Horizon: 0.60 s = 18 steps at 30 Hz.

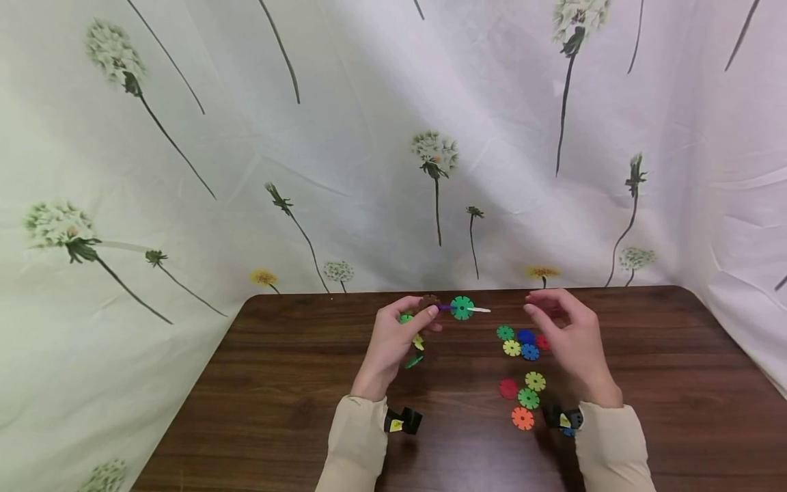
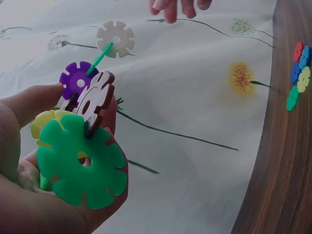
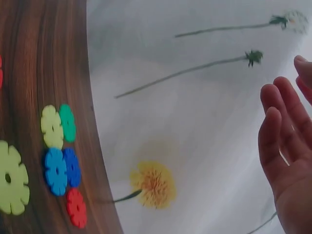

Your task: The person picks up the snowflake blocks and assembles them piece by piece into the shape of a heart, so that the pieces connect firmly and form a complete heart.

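My left hand (image 1: 389,342) holds a chain of interlocked notched plastic discs above the table, gripping it with thumb and fingers. In the left wrist view, a large green disc (image 2: 61,151) is nearest the palm, joined to a brown disc (image 2: 103,95). A yellow disc (image 2: 46,119) sits partly hidden behind it. Beyond the thumb come a purple disc (image 2: 73,78), a green one seen edge-on (image 2: 100,59), and a white disc (image 2: 124,34) at the far end. To the right of that end, my right hand (image 1: 574,338) hovers apart from the chain, fingers loosely bent, holding nothing.
Several loose discs lie on the brown wooden table (image 1: 277,383) between the arms, among them a yellow disc (image 1: 535,380), a red disc (image 1: 508,389) and an orange disc (image 1: 522,419). A white cloth (image 1: 369,171) printed with dandelions hangs behind the table.
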Motion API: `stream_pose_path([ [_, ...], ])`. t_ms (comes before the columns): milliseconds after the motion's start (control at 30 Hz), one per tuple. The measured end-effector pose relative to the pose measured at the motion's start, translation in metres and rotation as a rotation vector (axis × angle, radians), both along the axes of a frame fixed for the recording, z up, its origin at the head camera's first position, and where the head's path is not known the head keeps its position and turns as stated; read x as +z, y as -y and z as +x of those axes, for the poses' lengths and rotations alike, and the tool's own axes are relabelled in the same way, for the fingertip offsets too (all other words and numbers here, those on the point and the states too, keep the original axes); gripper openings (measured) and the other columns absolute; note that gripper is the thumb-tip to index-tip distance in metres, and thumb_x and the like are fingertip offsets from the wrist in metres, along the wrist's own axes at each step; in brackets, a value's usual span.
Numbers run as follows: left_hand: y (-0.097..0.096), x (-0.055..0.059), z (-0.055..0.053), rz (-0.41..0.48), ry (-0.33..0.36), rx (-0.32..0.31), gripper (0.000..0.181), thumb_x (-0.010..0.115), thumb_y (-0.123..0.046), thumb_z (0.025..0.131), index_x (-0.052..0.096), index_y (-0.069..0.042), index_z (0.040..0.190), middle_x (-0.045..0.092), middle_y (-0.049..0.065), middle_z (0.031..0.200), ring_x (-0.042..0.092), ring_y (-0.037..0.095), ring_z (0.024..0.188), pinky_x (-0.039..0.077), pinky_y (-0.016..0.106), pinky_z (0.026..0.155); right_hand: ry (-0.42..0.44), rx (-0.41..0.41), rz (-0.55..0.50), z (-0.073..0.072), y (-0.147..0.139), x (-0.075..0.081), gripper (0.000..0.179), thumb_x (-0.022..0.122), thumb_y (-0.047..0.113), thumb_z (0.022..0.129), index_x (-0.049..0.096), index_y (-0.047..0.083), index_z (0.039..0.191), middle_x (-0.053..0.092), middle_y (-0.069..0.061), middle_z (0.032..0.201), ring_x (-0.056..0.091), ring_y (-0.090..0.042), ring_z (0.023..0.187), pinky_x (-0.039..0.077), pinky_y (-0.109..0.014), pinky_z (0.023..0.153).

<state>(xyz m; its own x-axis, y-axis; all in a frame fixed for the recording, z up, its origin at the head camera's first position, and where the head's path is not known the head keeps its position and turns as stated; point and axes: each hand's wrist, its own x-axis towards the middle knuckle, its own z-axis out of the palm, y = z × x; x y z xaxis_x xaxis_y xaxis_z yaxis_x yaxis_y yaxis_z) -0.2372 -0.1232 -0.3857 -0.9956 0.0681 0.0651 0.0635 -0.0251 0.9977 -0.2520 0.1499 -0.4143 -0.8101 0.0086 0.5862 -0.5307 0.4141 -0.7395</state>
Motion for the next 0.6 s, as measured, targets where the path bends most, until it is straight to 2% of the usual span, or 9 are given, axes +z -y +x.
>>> stream_pose_path([
  [33,0.0,0.0,0.0,-0.001,-0.002,0.002,0.019,0.068,-0.016,0.09,0.069,-0.004,0.104,0.072,0.017,0.088,0.072,0.028,0.08,0.049,0.033,0.075,0.026,-0.008,-0.007,-0.001,-0.003,-0.001,0.023,0.071,0.006,0.087,0.068,0.01,0.109,0.069,0.002,0.101,0.059,0.001,0.084,0.047,-0.01,0.073],
  [100,0.0,0.0,0.0,-0.002,-0.005,0.002,0.018,0.068,-0.016,0.09,0.069,-0.003,0.104,0.072,0.013,0.087,0.072,0.031,0.083,0.05,0.036,0.078,0.087,-0.022,-0.008,-0.001,-0.01,-0.003,0.023,0.069,0.012,0.089,0.066,0.011,0.112,0.067,0.01,0.102,0.059,0.001,0.086,0.048,-0.011,0.072],
  [200,0.0,0.001,0.0,0.001,-0.011,0.004,0.018,0.068,-0.015,0.09,0.069,-0.002,0.104,0.072,0.01,0.086,0.072,0.028,0.08,0.051,0.039,0.082,0.164,-0.026,-0.01,-0.005,-0.022,-0.008,0.027,0.065,0.021,0.093,0.063,0.008,0.117,0.062,0.023,0.103,0.058,0.001,0.089,0.047,-0.011,0.074],
  [267,0.001,0.001,0.0,0.003,-0.015,0.004,0.019,0.068,-0.015,0.09,0.068,-0.002,0.104,0.071,0.006,0.084,0.072,0.024,0.078,0.052,0.038,0.081,0.222,-0.018,-0.015,-0.008,-0.031,-0.014,0.032,0.06,0.025,0.096,0.06,0.005,0.121,0.061,0.023,0.103,0.058,0.004,0.091,0.047,-0.01,0.076],
  [400,0.001,0.001,0.0,0.004,-0.03,-0.001,0.023,0.068,-0.017,0.091,0.068,0.0,0.105,0.071,0.001,0.082,0.071,0.022,0.077,0.053,0.037,0.079,0.356,-0.006,0.014,-0.014,-0.053,-0.027,0.045,0.051,0.036,0.1,0.054,0.001,0.128,0.064,0.002,0.112,0.059,0.005,0.093,0.05,-0.011,0.078],
  [500,0.001,0.001,-0.001,0.009,-0.028,-0.006,0.023,0.068,-0.018,0.091,0.068,0.0,0.105,0.071,0.001,0.081,0.071,0.021,0.076,0.053,0.039,0.079,0.466,0.025,0.136,-0.018,-0.068,-0.038,0.05,0.05,0.042,0.099,0.054,0.004,0.131,0.061,-0.015,0.121,0.056,0.005,0.094,0.05,-0.016,0.078],
  [600,0.002,0.0,-0.001,0.014,-0.013,-0.006,0.021,0.067,-0.017,0.091,0.068,-0.002,0.105,0.071,0.006,0.082,0.071,0.022,0.077,0.053,0.037,0.078,0.53,0.094,0.278,-0.023,-0.08,-0.049,0.048,0.057,0.039,0.096,0.056,0.004,0.129,0.062,-0.017,0.121,0.055,0.0,0.092,0.049,-0.022,0.074],
])
